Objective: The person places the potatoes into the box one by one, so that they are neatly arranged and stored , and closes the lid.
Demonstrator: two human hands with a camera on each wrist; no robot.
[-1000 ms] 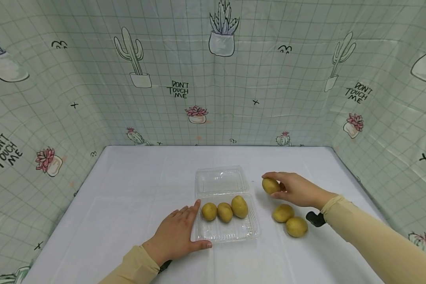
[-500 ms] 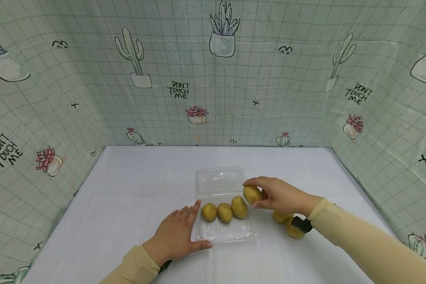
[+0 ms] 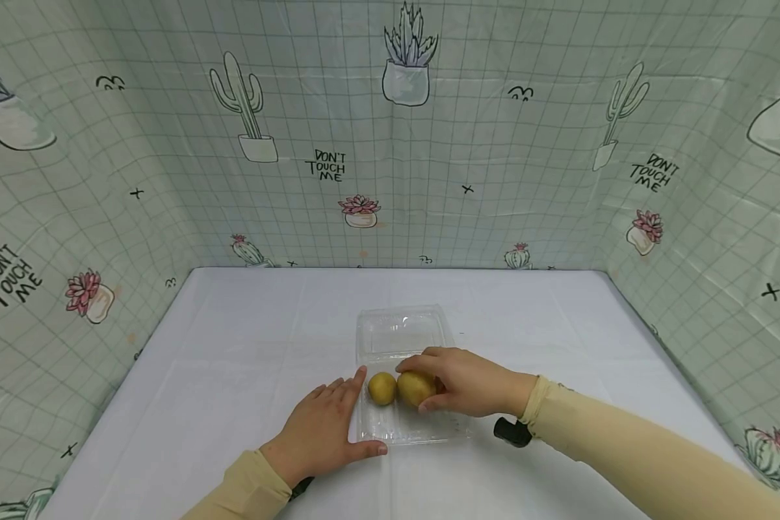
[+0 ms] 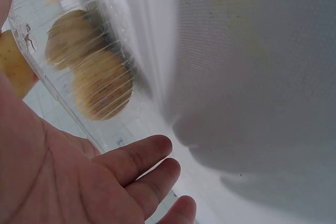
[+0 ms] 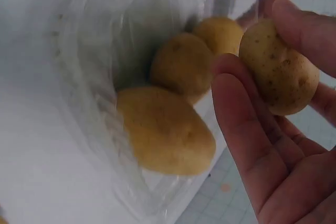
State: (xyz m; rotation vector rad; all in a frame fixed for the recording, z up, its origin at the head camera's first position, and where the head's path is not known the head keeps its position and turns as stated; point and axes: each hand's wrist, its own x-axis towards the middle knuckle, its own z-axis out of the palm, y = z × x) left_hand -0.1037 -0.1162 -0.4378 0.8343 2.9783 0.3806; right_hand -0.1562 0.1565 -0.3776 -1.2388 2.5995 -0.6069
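Observation:
In the head view my right hand [image 3: 471, 381] holds a potato [image 3: 416, 388] over a clear plastic clamshell box [image 3: 422, 435]. The right wrist view shows that potato [image 5: 278, 66] pinched between thumb and fingers, above the box. Three potatoes lie inside in a row: a large one [image 5: 168, 129], a middle one [image 5: 181, 66] and a smaller one [image 5: 218, 35]. The leftmost potato [image 3: 382, 388] is uncovered in the head view; the held potato and right hand hide the others. My left hand [image 3: 325, 427] rests at the box's left side, fingers straight and thumb spread.
The clamshell's lid [image 3: 403, 332] lies folded back behind its base. A white cloth covers the table [image 3: 266, 325]. Patterned curtains [image 3: 416, 144] stand at the back and both sides. My right arm [image 3: 591, 426] crosses the right part of the table.
My right hand has carried its potato leftward and toward me, from right of the box to over it. The two loose potatoes on the right are now hidden by the arm. The left hand stays put.

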